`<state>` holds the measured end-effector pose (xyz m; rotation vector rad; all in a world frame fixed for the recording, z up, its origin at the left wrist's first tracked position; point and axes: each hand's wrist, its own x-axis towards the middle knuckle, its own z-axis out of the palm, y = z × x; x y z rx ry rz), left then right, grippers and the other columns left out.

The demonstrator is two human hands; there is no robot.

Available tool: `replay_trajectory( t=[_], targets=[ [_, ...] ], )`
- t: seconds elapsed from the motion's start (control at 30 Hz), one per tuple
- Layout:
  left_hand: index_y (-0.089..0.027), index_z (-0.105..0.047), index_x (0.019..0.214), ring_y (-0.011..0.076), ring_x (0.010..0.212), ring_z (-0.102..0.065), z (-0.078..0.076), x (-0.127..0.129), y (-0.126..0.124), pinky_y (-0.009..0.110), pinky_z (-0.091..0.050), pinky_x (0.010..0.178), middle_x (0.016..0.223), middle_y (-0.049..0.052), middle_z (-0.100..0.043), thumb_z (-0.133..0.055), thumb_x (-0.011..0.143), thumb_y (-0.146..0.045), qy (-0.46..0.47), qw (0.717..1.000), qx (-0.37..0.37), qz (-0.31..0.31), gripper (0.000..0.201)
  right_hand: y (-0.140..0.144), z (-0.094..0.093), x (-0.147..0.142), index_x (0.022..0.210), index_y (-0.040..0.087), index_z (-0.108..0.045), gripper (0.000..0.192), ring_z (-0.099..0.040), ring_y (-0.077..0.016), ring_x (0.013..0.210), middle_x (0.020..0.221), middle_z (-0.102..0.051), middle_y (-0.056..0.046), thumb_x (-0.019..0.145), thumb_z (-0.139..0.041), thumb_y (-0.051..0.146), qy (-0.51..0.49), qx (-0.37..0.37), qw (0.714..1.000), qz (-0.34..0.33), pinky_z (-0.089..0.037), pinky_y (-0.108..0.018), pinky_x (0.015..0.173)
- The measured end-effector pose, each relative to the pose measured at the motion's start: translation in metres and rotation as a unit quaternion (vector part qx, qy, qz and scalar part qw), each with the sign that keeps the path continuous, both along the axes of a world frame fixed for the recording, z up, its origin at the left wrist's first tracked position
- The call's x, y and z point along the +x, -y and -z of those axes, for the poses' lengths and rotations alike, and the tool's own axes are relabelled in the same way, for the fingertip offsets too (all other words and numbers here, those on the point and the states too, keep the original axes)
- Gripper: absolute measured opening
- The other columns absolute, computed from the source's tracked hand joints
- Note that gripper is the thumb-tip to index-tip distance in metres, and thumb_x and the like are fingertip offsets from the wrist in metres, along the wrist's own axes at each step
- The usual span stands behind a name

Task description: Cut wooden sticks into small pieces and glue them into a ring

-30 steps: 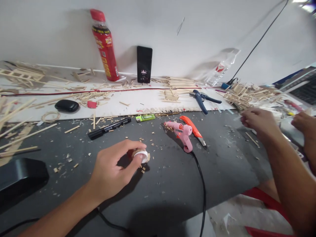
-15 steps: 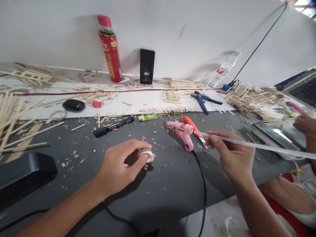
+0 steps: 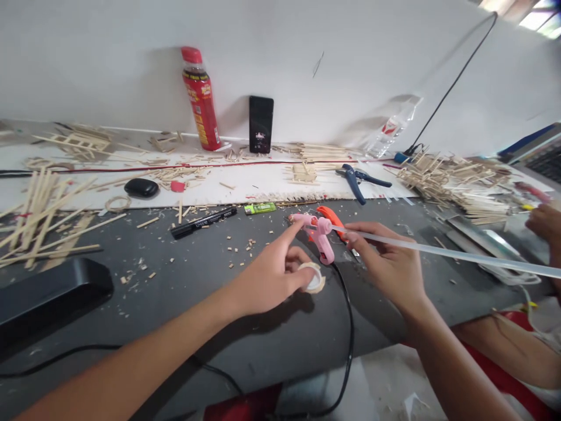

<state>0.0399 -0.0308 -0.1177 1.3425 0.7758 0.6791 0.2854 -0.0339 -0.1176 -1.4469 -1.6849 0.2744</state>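
Right hand (image 3: 388,266) pinching a long translucent glue stick (image 3: 438,252) at the pink hot-glue gun (image 3: 319,233).
Left hand (image 3: 272,275) clasps a small white tape roll (image 3: 314,277), forefinger extended; the stick looks light, slightly flexible, best gripped near its tip.

Pink glue gun (image 3: 321,232), clear glue stick (image 3: 438,252), red bottle (image 3: 201,102), dark grey table (image 3: 197,280).

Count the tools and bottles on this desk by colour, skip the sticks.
Pink: 1, glue gun
Orange: 1, utility knife
Blue: 1, pliers
Black: 1, marker
Red: 1, bottle
Clear: 1, bottle
Total: 6
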Motion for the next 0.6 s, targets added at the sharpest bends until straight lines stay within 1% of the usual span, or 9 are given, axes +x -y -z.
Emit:
replay_trajectory(
  t=[0.03,0.17,0.27,0.33,0.4,0.47,0.5,0.57,0.6],
  targets=[
    [-0.025,-0.016,0.172,0.0156,0.073,-0.064,0.002,0.008,-0.005,0.031,-0.050,0.070,0.088,-0.001,-0.068,-0.069,0.092,-0.020,0.010,1.000,-0.004,-0.002,0.096,-0.001,-0.002,0.000,0.102,0.026,-0.083,0.020,-0.073,-0.0202,0.068,0.079,-0.080,-0.002,0.096,-0.074,0.042,0.007,0.001,1.000,-0.006,-0.053,-0.033,0.070],
    [-0.015,-0.024,0.169,0.0138,0.071,-0.060,0.011,0.029,-0.020,0.030,-0.050,0.074,0.080,-0.002,-0.064,-0.070,0.088,-0.018,0.030,1.000,0.005,-0.007,0.092,-0.004,-0.007,-0.001,0.102,0.025,-0.084,0.019,-0.073,-0.0213,0.068,0.079,-0.081,-0.003,0.096,-0.074,0.040,0.021,0.006,0.999,-0.028,-0.053,-0.033,0.070],
    [-0.014,-0.026,0.167,0.0134,0.070,-0.059,0.015,0.035,-0.021,0.030,-0.051,0.072,0.082,-0.001,-0.063,-0.069,0.089,-0.021,0.031,0.999,0.020,-0.024,0.089,-0.006,-0.008,-0.001,0.100,0.025,-0.084,0.016,-0.074,-0.0215,0.069,0.080,-0.081,-0.002,0.094,-0.076,0.039,0.007,0.020,0.999,-0.028,-0.054,-0.033,0.068],
    [-0.015,-0.026,0.166,0.0137,0.070,-0.058,0.013,0.035,-0.018,0.030,-0.052,0.071,0.084,-0.001,-0.063,-0.066,0.091,-0.023,0.022,0.998,0.039,-0.049,0.086,-0.003,-0.007,-0.002,0.099,0.025,-0.082,0.016,-0.075,-0.0214,0.070,0.081,-0.081,-0.003,0.095,-0.075,0.039,-0.018,0.045,0.999,-0.005,-0.054,-0.033,0.067],
    [-0.018,-0.035,0.161,0.0142,0.072,-0.059,0.009,0.031,-0.013,0.031,-0.051,0.072,0.085,0.000,-0.064,-0.063,0.092,-0.022,0.001,0.995,0.068,-0.073,0.074,0.002,-0.007,-0.002,0.101,0.024,-0.081,0.016,-0.073,-0.0197,0.069,0.081,-0.080,-0.002,0.097,-0.074,0.038,-0.072,0.067,0.995,0.010,-0.055,-0.031,0.065],
    [-0.021,-0.056,0.142,0.0146,0.072,-0.059,0.003,0.022,-0.005,0.030,-0.049,0.072,0.084,-0.001,-0.065,-0.061,0.091,-0.021,-0.035,0.990,0.105,-0.085,0.051,0.009,-0.007,-0.003,0.101,0.025,-0.080,0.014,-0.071,-0.0170,0.064,0.078,-0.078,-0.001,0.096,-0.075,0.037,-0.173,0.059,0.983,-0.023,-0.055,-0.028,0.060],
    [-0.022,-0.065,0.127,0.0145,0.072,-0.058,0.001,0.017,-0.001,0.030,-0.048,0.070,0.082,-0.001,-0.066,-0.062,0.090,-0.021,-0.059,0.987,0.124,-0.085,0.037,0.012,-0.007,-0.005,0.100,0.025,-0.081,0.012,-0.070,-0.0158,0.062,0.076,-0.078,0.000,0.095,-0.077,0.036,-0.230,0.045,0.971,-0.054,-0.055,-0.027,0.058],
    [-0.022,-0.073,0.100,0.0141,0.067,-0.054,0.000,0.006,0.006,0.028,-0.043,0.064,0.078,-0.002,-0.068,-0.063,0.088,-0.021,-0.118,0.977,0.156,-0.082,0.016,0.015,-0.008,-0.009,0.098,0.025,-0.082,0.011,-0.068,-0.0149,0.058,0.072,-0.076,0.000,0.093,-0.079,0.035,-0.314,0.013,0.942,-0.117,-0.055,-0.026,0.055],
    [-0.022,-0.073,0.093,0.0140,0.064,-0.053,0.001,0.002,0.009,0.027,-0.041,0.061,0.075,-0.002,-0.068,-0.062,0.087,-0.019,-0.144,0.972,0.168,-0.080,0.013,0.015,-0.008,-0.011,0.096,0.025,-0.082,0.012,-0.068,-0.0148,0.057,0.071,-0.076,0.000,0.093,-0.080,0.036,-0.332,0.004,0.933,-0.138,-0.055,-0.026,0.053]
  ],
)
